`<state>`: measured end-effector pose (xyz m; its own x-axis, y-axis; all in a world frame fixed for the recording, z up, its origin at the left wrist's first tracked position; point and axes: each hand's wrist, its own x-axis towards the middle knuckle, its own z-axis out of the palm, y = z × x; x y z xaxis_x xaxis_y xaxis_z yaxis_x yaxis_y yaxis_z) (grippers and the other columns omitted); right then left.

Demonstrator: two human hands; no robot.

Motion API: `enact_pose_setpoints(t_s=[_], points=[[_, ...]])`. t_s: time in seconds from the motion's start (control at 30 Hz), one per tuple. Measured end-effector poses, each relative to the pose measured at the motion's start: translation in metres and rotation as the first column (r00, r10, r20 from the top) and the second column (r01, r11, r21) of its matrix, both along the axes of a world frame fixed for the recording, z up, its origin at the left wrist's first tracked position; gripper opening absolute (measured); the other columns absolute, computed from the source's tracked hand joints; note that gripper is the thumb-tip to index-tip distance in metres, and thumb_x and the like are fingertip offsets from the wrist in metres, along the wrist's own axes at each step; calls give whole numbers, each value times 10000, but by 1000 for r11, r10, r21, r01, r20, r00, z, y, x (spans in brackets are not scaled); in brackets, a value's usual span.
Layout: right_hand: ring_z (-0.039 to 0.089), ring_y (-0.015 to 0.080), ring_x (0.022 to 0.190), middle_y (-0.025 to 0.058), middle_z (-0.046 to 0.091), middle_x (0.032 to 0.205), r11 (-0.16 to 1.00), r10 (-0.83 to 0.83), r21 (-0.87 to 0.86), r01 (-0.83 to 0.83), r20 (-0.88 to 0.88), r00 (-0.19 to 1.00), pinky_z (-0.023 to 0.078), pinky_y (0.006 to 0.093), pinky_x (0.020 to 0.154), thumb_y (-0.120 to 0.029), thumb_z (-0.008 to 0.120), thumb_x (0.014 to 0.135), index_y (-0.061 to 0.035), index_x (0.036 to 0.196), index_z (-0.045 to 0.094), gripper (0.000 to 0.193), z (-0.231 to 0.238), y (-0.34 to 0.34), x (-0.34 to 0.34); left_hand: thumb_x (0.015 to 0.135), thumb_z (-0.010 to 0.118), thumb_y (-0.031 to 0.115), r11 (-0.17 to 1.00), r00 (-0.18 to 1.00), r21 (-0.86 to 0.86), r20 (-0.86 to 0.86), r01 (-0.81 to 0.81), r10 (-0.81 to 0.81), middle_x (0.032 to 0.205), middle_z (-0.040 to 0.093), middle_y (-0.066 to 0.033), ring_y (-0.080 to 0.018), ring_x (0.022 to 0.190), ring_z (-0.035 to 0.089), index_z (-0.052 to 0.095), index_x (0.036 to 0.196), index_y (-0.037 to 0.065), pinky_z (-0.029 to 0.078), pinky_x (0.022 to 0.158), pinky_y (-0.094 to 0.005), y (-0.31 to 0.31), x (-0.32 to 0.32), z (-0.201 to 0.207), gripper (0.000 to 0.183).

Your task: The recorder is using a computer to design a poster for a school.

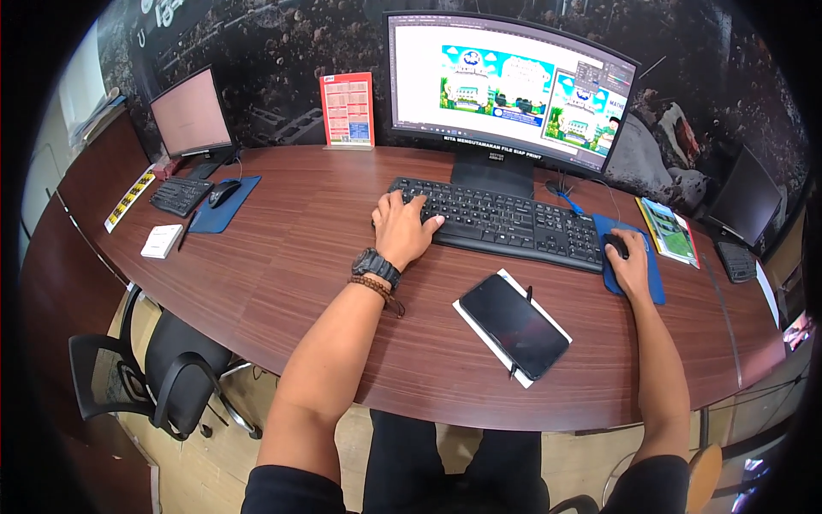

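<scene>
Head view: left hand (402,230) spread on keyboard (505,227), right hand (633,264) curled around mouse (615,245), blue mousepad (614,280) beneath.

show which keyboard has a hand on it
The middle keyboard, below the curved monitor: the left hand rests there; the far-left keyboard and far-right keyboard are untouched.

Black full-size keyboard (505,224) flat on the bench (300,206), black computer mouse (615,245) beside it on a blue mousepad (613,224).

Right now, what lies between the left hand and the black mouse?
In the head view, the black keyboard fills most of that stretch; a narrow strip of blue mouse pad follows, beside the mouse.
</scene>
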<state>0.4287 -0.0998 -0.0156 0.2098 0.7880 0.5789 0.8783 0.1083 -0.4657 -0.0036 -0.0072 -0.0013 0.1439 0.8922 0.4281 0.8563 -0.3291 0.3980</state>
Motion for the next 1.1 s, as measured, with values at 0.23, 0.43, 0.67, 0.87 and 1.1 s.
enact_pose_setpoints(t_s=[0.23, 0.43, 0.67, 0.87, 1.1], points=[[573, 328, 1115, 153, 578, 1146, 1000, 8, -8, -8, 12, 1000, 442, 391, 984, -188, 687, 818, -40, 1112, 667, 330, -2, -3, 1, 913, 649, 478, 995, 995, -53, -45, 82, -84, 1483, 364, -307, -492, 1436, 193, 680, 1248, 196, 87, 1139, -661, 0, -1, -4, 439], [564, 346, 1125, 164, 561, 1165, 997, 32, 65, -34, 36, 999, 444, 405, 992, -148, 678, 803, -45, 1152, 648, 365, 1, -4, -5, 874, 663, 546, 994, 995, -54, -12, 96, -96, 1515, 284, -350, -509, 1445, 152, 626, 1309, 148, 48, 1131, -694, -1, -5, -6, 591], [573, 349, 1129, 158, 570, 1175, 1000, 19, 21, -19, 27, 999, 457, 408, 978, -171, 681, 815, -55, 1151, 660, 356, -2, -2, 1, 886, 645, 549, 996, 1000, -83, 3, 31, -31, 1512, 290, -344, -504, 1437, 182, 478, 1448, 109, 84, 1151, -643, 7, -3, -9, 732], [585, 364, 1120, 160, 583, 1184, 1000, 8, -24, -7, 53, 999, 472, 420, 961, -224, 679, 822, -72, 1182, 657, 391, 2, 4, -4, 903, 625, 553, 997, 998, -76, -58, -13, 9, 1482, 357, -312, -442, 1414, 262, 490, 1443, 119, 148, 1155, -569, 9, -8, -13, 706], [584, 336, 1129, 159, 575, 1171, 1000, -21, 1, 21, 126, 992, 470, 401, 963, -175, 664, 809, -57, 1215, 629, 425, 2, -8, 5, 889, 609, 592, 999, 994, 37, -101, -24, 27, 1441, 389, -306, -442, 1351, 340, 537, 1393, 97, 240, 1110, -571, 5, 2, -18, 710]])
